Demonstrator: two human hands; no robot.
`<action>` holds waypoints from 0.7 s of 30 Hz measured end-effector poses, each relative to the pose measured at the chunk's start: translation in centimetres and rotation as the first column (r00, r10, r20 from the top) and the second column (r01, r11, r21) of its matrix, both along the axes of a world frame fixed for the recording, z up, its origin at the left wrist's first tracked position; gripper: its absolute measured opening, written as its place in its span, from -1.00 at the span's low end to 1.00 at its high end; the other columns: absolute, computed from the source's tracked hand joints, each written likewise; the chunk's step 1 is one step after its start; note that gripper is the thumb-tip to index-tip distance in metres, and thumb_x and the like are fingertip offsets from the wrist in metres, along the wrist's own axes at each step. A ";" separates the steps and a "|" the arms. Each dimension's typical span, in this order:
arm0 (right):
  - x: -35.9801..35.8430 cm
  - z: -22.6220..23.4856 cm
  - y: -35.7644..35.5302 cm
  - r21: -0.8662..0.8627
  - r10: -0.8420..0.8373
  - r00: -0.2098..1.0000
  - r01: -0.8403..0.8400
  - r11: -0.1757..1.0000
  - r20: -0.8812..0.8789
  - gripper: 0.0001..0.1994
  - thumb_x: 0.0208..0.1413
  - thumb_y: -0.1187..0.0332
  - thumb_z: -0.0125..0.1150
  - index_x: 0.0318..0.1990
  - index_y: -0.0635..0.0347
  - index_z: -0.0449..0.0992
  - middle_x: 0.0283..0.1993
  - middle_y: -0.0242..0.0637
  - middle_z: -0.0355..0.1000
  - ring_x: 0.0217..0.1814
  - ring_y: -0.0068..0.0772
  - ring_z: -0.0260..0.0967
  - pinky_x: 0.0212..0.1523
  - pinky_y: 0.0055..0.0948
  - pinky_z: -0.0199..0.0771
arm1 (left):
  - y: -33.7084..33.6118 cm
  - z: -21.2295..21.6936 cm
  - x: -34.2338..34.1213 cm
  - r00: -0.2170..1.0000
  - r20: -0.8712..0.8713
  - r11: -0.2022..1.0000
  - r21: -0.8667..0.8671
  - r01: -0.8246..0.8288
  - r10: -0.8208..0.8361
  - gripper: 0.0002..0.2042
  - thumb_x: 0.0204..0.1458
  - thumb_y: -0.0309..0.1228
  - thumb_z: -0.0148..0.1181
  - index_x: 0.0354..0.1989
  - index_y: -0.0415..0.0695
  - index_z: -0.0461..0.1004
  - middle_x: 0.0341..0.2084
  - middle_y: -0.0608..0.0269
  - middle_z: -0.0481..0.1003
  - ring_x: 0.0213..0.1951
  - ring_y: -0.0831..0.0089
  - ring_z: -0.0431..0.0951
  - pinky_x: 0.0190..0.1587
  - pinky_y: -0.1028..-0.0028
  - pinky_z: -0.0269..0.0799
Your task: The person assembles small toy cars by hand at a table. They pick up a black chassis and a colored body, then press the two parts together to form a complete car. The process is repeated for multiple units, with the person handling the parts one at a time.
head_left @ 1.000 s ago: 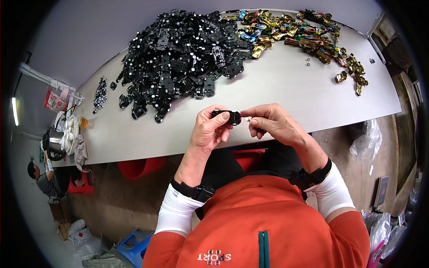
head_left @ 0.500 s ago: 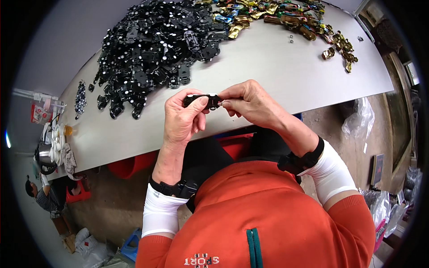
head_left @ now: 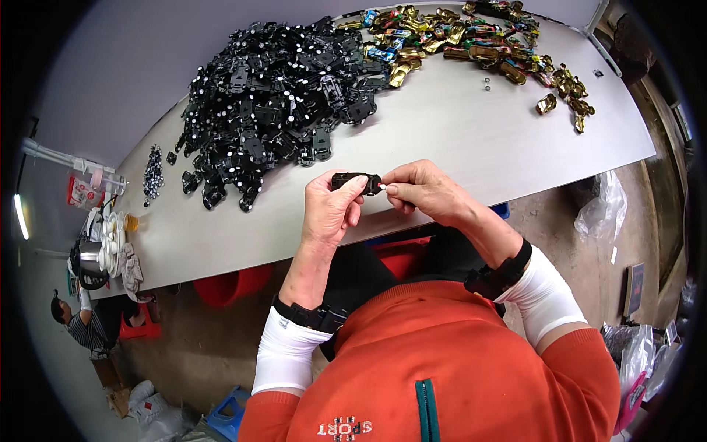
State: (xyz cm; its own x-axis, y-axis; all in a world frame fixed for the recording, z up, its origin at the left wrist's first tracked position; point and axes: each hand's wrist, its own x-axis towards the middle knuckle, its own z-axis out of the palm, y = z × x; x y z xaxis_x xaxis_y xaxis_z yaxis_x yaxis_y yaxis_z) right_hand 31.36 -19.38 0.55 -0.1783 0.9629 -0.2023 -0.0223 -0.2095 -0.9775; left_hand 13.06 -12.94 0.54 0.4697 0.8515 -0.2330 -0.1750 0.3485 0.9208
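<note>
My left hand (head_left: 329,208) grips a small black plastic part (head_left: 352,180) by its left end, above the near edge of the long grey table (head_left: 456,140). My right hand (head_left: 421,190) pinches the part's right end, where a small white piece shows between thumb and forefinger. Both hands meet at the part in front of my chest. A large heap of similar black parts with white dots (head_left: 272,103) lies on the table beyond my hands. A spread of shiny gold and coloured metallic parts (head_left: 471,40) lies at the far right.
A small cluster of tiny dark pieces (head_left: 153,173) sits at the table's left. Red tubs (head_left: 236,283) stand under the table. A metal kettle and cups (head_left: 96,254) rest at the left end. Another person (head_left: 81,324) crouches at lower left. Plastic bags (head_left: 607,202) lie on the floor at the right.
Both hands have stayed together on the black part, with small finger shifts at its right end. The view has tilted, so the table and heaps appear lower and more centred.
</note>
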 end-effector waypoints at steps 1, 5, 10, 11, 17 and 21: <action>-0.2 -0.1 0.2 0.009 -0.016 1.000 0.015 1.000 0.020 -0.82 0.12 0.47 0.01 -0.25 0.29 0.56 -0.62 -0.49 0.31 -0.60 -0.72 0.18 -0.57 -0.64 0.23 | -0.1 0.2 -0.1 1.000 0.001 1.000 -0.001 -0.007 0.007 -0.88 -0.03 -0.50 0.25 -0.46 -0.26 0.44 -0.71 0.28 0.42 -0.85 0.65 0.27 -0.86 0.68 0.02; -1.0 0.4 0.5 0.066 -0.053 0.969 0.038 0.997 0.240 -0.83 0.13 0.47 0.01 -0.26 0.30 0.55 -0.62 -0.50 0.32 -0.60 -0.74 0.18 -0.60 -0.66 0.19 | -0.7 0.6 0.5 0.991 -0.107 0.984 0.170 -0.058 0.077 -0.90 -0.04 -0.51 0.25 -0.47 -0.25 0.45 -0.72 0.30 0.40 -0.84 0.67 0.26 -0.85 0.68 -0.01; 0.0 -0.3 -0.2 0.012 -0.030 0.987 0.032 0.999 -0.157 -0.79 0.16 0.42 0.01 -0.14 0.31 0.51 -0.55 -0.48 0.34 -0.53 -0.71 0.22 -0.52 -0.67 0.23 | -0.1 0.8 -0.2 0.999 -0.022 0.999 0.030 -0.026 0.026 -0.91 -0.04 -0.52 0.24 -0.48 -0.26 0.45 -0.72 0.29 0.40 -0.84 0.67 0.24 -0.85 0.68 0.02; 0.3 -0.2 -0.1 -0.012 -0.016 0.981 0.014 1.000 -0.191 -0.76 0.18 0.40 0.02 -0.08 0.31 0.49 -0.53 -0.47 0.36 -0.50 -0.70 0.24 -0.48 -0.66 0.27 | -0.2 0.6 -0.2 1.000 -0.008 1.000 0.013 -0.024 0.024 -0.91 -0.03 -0.53 0.23 -0.48 -0.26 0.45 -0.72 0.28 0.40 -0.85 0.67 0.24 -0.85 0.68 0.03; -1.1 0.2 0.0 -0.018 -0.048 0.998 0.047 0.999 -0.041 -0.84 0.13 0.47 0.03 -0.25 0.28 0.55 -0.59 -0.49 0.33 -0.58 -0.73 0.21 -0.56 -0.69 0.23 | -0.4 0.4 0.1 1.000 -0.020 0.996 0.086 0.000 0.001 -0.91 -0.03 -0.53 0.23 -0.43 -0.28 0.46 -0.70 0.26 0.42 -0.84 0.67 0.25 -0.85 0.70 0.03; -1.3 0.2 0.0 0.029 -0.083 0.994 0.081 0.996 0.075 -0.85 0.13 0.46 0.03 -0.33 0.24 0.56 -0.62 -0.52 0.32 -0.62 -0.73 0.18 -0.58 -0.68 0.21 | -0.7 0.5 0.6 0.994 -0.101 0.978 0.207 -0.020 0.041 -0.92 -0.04 -0.55 0.25 -0.43 -0.27 0.46 -0.70 0.29 0.41 -0.83 0.70 0.25 -0.84 0.71 0.01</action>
State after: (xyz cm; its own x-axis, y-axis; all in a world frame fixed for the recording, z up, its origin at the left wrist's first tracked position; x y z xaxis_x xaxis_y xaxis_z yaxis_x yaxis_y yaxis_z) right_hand 30.04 -19.42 0.73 -0.0834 0.9787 -0.1876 0.0366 -0.1852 -0.9820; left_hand 13.69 -13.66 1.08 0.4252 0.8998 -0.0980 -0.0818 0.1460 0.9859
